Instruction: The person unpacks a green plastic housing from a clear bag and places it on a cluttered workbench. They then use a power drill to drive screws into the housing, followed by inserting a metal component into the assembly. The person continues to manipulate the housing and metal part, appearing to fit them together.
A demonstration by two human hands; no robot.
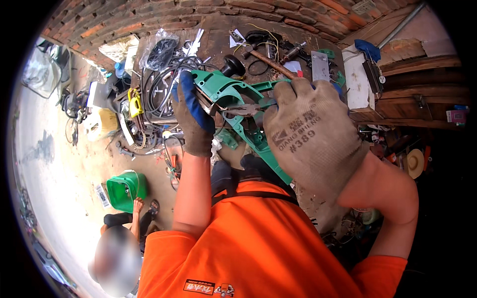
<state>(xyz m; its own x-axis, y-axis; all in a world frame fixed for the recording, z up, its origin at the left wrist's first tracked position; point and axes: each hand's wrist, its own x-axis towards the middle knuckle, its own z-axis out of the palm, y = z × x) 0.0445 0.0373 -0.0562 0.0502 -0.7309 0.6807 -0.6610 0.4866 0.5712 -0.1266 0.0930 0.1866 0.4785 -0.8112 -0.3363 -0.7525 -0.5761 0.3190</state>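
A green plastic power-tool housing (pixel 221 88) with screw holes and ribs is held up in front of me. My left hand (pixel 195 119), in a grey-brown glove with blue coating, grips its left end, thumb upright along the edge. My right hand (pixel 310 131), gloved the same way, is closed at the housing's right side, its back toward me. Its fingers hide what they grip. A dark flat strip (pixel 243 107) runs across the gap toward that fist. Below it a second green part (pixel 253 139) slants down behind my right hand.
On the cluttered workbench lie a wooden-handled hammer (pixel 271 63), black cable coils (pixel 161 82), a black round knob-like part (pixel 232 65) and a metal plate (pixel 320 65). A brick wall (pixel 198 17) stands behind. At lower left a person (pixel 117 258) sits near a green bucket (pixel 126 191).
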